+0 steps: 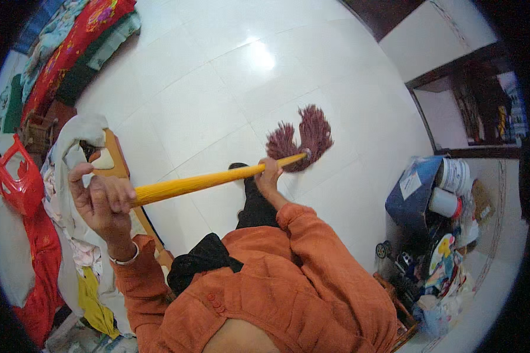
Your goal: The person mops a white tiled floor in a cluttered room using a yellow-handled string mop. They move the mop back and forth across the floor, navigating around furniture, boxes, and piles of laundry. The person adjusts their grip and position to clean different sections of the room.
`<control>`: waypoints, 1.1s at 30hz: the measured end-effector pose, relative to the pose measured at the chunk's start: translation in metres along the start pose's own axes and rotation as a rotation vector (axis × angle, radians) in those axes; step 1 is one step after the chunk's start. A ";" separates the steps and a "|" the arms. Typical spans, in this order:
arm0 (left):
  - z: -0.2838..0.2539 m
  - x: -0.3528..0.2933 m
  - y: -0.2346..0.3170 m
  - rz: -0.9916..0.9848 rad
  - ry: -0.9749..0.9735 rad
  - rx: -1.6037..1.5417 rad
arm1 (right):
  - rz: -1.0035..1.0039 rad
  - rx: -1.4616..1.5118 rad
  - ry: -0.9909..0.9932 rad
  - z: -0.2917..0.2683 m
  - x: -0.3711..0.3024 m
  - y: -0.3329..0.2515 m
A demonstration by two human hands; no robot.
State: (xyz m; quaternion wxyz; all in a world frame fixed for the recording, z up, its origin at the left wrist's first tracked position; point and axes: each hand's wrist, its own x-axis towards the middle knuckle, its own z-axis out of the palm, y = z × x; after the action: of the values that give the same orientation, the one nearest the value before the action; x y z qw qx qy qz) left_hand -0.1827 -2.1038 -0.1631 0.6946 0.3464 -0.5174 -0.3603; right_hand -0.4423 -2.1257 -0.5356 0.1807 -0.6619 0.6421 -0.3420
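A mop with a yellow handle (200, 184) slants across in front of my body. Its maroon string head (315, 132) rests on the floor, spread into two clumps. At the top end of the handle, my left hand (106, 200) is closed round it, thumb raised and a white bangle on the wrist. Lower down, nearer the strings, my right hand (269, 175) grips the same handle. Part of one dark-clothed leg (256, 200) shows beneath the handle.
Pale glossy floor tiles (176, 76) stretch ahead. To the left stand a cloth-covered piece of furniture with wooden edges (121, 154), a red plastic chair (20, 176) and a bed with bright covers (91, 29). Along the right are a blue box (415, 188), white tubs (453, 175) and an open shelf (447, 115).
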 end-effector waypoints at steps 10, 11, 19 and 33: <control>-0.012 -0.065 0.095 -0.064 0.061 -0.084 | -0.121 0.224 -0.199 -0.019 -0.104 -0.048; -0.011 -0.080 0.100 -0.024 0.076 -0.042 | -0.147 0.232 -0.225 -0.026 -0.094 -0.052; 0.092 -0.173 0.087 0.095 0.182 0.654 | -0.344 0.211 -0.354 -0.029 -0.016 0.030; 0.300 -0.250 0.027 0.091 -0.031 0.268 | -0.383 0.142 -0.267 -0.161 0.018 0.196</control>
State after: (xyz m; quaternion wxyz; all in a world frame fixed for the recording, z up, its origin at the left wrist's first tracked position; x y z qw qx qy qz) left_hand -0.5211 -1.9080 -0.1897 0.6496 0.4069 -0.5866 -0.2614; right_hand -0.6956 -2.1330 -0.5519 0.2418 -0.7967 0.4495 -0.3238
